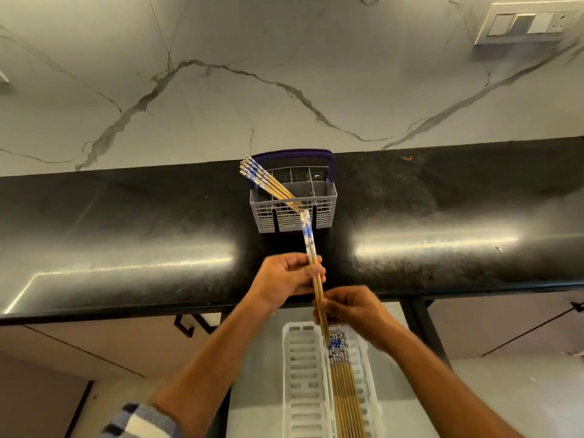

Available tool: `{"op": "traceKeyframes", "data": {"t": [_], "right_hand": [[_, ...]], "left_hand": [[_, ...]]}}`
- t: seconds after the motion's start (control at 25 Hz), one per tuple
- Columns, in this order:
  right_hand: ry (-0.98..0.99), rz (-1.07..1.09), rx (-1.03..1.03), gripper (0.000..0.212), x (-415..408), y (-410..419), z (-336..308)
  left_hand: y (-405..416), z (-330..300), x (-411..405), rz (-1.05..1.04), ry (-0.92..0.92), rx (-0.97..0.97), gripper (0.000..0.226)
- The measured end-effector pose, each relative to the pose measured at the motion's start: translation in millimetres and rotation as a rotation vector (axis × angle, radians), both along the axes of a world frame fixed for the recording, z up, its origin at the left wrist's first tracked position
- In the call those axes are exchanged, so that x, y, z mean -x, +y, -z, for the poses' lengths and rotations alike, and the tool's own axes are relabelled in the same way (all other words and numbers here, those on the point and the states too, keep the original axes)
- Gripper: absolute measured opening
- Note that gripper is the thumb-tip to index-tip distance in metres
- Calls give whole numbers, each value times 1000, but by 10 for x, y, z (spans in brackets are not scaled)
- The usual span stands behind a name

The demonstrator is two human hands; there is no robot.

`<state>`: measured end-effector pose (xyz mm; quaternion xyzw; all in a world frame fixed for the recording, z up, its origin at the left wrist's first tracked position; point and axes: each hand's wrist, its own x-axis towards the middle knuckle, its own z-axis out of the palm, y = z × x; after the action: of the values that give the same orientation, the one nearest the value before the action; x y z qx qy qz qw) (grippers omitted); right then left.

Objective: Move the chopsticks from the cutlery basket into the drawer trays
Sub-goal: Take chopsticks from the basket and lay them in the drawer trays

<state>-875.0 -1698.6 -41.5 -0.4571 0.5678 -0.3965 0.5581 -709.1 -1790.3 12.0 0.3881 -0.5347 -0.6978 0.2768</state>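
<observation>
Chopsticks (pixel 311 248), patterned ends pointing up toward the cutlery basket (pixel 294 200), are being pinched by both the left hand (pixel 290 276) and right hand (pixel 350 311) above the drawer tray (pixel 303 374).

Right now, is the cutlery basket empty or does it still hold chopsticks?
Not empty. The cutlery basket holds a bundle of chopsticks leaning out over its left rim, blue-patterned ends up.

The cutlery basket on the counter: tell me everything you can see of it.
The cutlery basket is grey plastic lattice with inner dividers and a dark purple handle arched over its back. It stands upright on the black counter near the marble wall. A few chopsticks with blue-and-white tops lean out over its left rim. Neither hand touches it.
</observation>
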Motion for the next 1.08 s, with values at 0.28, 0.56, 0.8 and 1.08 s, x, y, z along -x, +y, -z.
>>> {"op": "traceKeyframes", "data": {"t": [0.28,0.56,0.8,1.08], "right_hand": [[8,60,-268,14,-475,535,814],[78,150,-324,14,-661,500,1152],[81,157,-403,12,-845,579,1393],[235,207,-477,18,-1060,677,1594]], "left_hand": [[494,973,-309,15,-160,-130,17],[548,1361,-400,2,-208,-207,13],[615,1640,-501,-24,-290,-296,16],[510,1932,-722,-15,-646,-106,15]]}}
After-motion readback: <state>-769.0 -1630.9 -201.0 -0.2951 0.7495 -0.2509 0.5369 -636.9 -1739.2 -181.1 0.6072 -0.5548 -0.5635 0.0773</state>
